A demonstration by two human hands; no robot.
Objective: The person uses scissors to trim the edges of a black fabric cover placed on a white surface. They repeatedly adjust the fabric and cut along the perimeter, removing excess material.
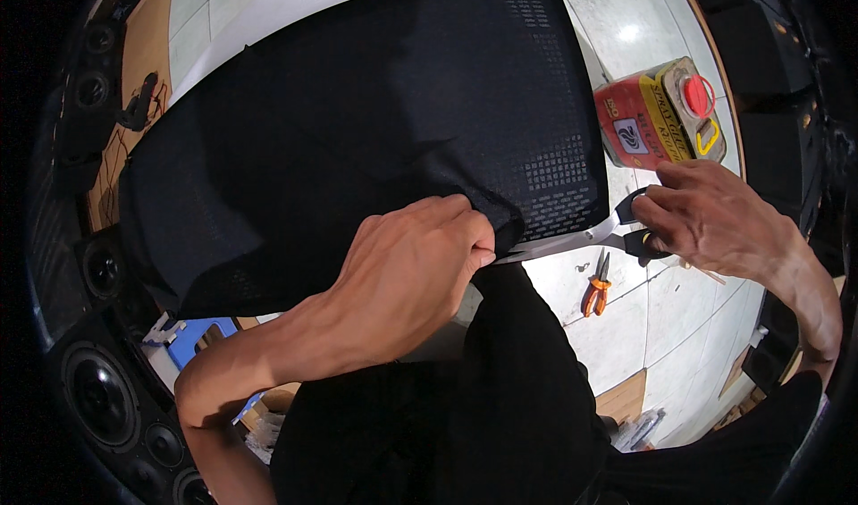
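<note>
A large black panel (331, 121) covered in thin dark cloth lies across the middle, with a perforated grid showing through at its right end. My left hand (416, 255) pinches a fold of the black cloth (505, 223) at the panel's near edge. From the right, my right hand (706, 219) grips the black handles of a pair of scissors (603, 232). Their blades point left along the near edge, the tips close to my left fingers. How far the blades are parted is hard to make out.
A red and yellow metal can (639, 116) with a red cap stands beyond my right hand. Orange-handled pliers (598, 286) lie on the white tiled floor (617, 344). Black speakers (103, 389) line the left side. A blue and white object (192, 340) sits by my left forearm.
</note>
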